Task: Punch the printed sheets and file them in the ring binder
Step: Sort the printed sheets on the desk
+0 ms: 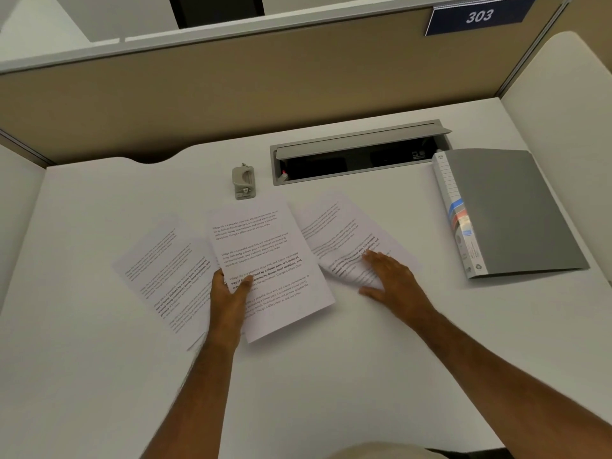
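Here middle sheet pinched — left hand fingers.

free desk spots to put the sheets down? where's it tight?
Free: the white desk in front of the printed sheets, between the forearms; the left strip beside the sheets; the gap between the right hand and the closed grey ring binder. Tight: around the small grey hole punch and open cable tray.

- An office cubicle or study carrel: a plain white laminate desk fenced by tan fabric-covered partition panels with pale metal trim.
- A dark blue number plate reading "303" hangs on the partition.
- A grey metal flip-lid cable hatch is set in the desktop.
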Available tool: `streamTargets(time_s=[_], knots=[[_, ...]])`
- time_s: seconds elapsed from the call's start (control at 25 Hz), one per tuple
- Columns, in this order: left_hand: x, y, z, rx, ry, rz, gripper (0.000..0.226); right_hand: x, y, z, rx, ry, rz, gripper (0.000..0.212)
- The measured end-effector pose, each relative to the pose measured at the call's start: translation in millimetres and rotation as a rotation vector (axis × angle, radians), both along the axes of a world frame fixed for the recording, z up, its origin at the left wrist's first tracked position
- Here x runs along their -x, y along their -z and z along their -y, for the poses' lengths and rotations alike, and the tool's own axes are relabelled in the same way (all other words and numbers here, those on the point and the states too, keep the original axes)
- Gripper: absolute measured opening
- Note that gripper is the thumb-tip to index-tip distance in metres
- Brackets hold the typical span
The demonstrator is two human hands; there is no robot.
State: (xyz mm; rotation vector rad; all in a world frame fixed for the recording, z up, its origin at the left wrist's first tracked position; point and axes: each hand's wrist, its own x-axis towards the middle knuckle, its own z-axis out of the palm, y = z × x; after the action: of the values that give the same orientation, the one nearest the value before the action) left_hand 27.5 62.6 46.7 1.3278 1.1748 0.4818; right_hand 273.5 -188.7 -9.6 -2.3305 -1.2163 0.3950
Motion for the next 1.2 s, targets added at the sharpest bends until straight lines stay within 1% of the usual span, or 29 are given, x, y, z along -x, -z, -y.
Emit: streamTargets(time_s=[0.04,0.12,0.24,0.32,0.48,0.6,0.76,0.88,0.96,1.08,1.16,1.2], knots=[[-0.8,-0.4,1.2,0.003,-0.002,0.0,0.051,-2.2,-1.9,1.3,-0.027,0.056,-0.023,0.072],[-3.2,-0.9,4.2,0.004,-0.009,0.004,0.051,-9.2,-5.7,3.6,-0.04,0.147,-0.079,0.062],[-6.3,-0.1,8.6,0.006,-0.012,0.01,0.053,-20.4,-17.0,3.5,-0.019,0.265,-0.207,0.058],[-8.5,2.2,11.5,0.002,0.0,0.004,0.054,-21.6,-25.9,0.9,-0.023,0.293,-0.299,0.058],[-17.1,6.0,21.7,0.033,0.03,0.011,0.05,-3.3,-44.5,-7.5,-0.043,0.251,-0.435,0.06],[-26.5,6.3,30.8,0.062,0.073,0.015,0.048,20.9,-53.1,-18.7,-0.027,0.203,-0.477,0.062],[-38.1,4.9,42.8,0.074,0.12,0.014,0.049,51.0,-62.1,-34.6,0.01,0.123,-0.491,0.066],[-44.3,7.3,49.1,0.1,0.137,0.014,0.052,68.4,-56.4,-40.8,0.043,0.065,-0.524,0.074],[-47.2,5.1,53.2,0.132,0.119,0.016,0.046,77.3,-48.9,-42.8,0.083,0.023,-0.546,0.081],[-49.6,-1.0,56.6,0.181,0.072,0.081,0.043,88.7,-53.9,-41.0,0.12,-0.023,-0.536,0.086],[-50.9,-5.4,56.4,0.164,0.105,0.079,0.045,93.8,-58.0,-38.7,0.144,-0.049,-0.523,0.088],[-51.8,-5.0,55.7,0.133,0.139,0.042,0.048,95.3,-58.7,-37.8,0.157,-0.057,-0.532,0.089]])
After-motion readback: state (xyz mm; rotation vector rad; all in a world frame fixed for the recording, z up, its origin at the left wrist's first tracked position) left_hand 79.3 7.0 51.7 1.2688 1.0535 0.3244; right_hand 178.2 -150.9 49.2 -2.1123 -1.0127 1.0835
